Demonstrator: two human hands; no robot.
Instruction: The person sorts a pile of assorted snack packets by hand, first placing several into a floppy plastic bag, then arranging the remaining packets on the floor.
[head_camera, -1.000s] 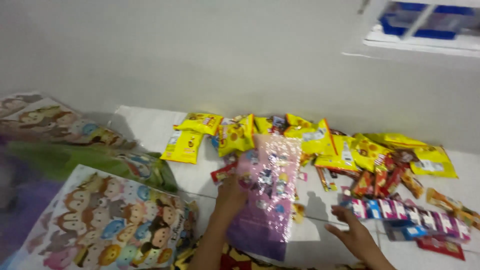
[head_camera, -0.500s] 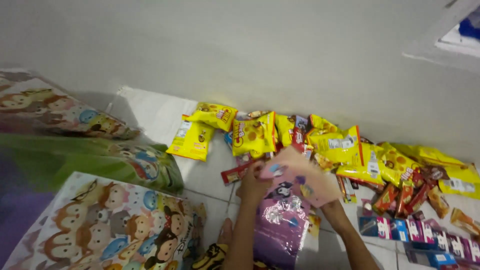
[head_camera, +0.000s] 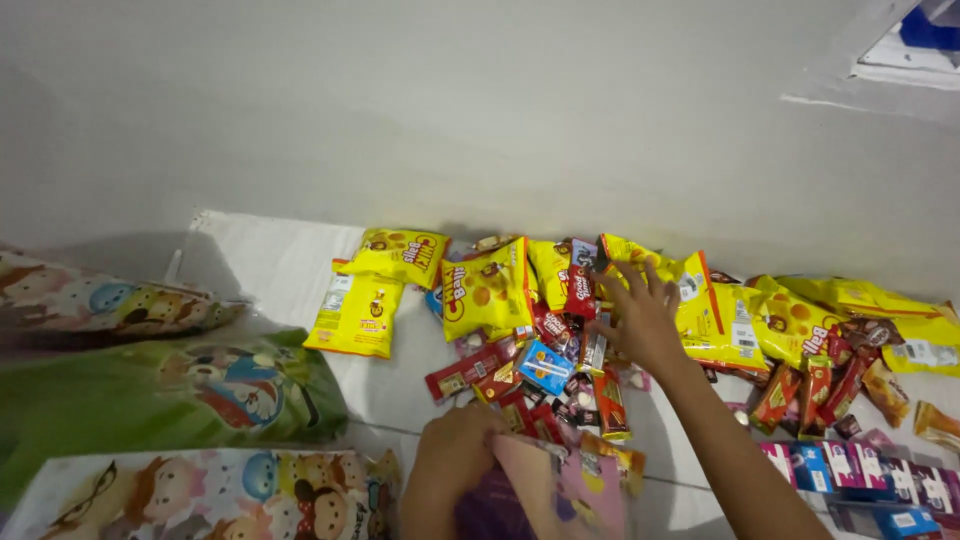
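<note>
L hand (head_camera: 455, 455) grips pink bag (head_camera: 560, 490), cut off; R hand (head_camera: 640, 320) spread over snacks (head_camera: 560, 350).

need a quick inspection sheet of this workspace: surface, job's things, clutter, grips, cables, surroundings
Surface: white tiled floor, mostly covered with snacks on the right.
Job's things: pink and purple bag at the bottom edge; pile of small red and blue snack packets in the middle.
Clutter: yellow snack bags along the wall; cartoon-print bags at left; row of pink and blue packs at lower right.
Grips: left hand closed on the pink and purple bag's top edge; right hand spread open over the packet pile.
Cables: nothing seen.
Surroundings: plain grey wall behind.
</note>
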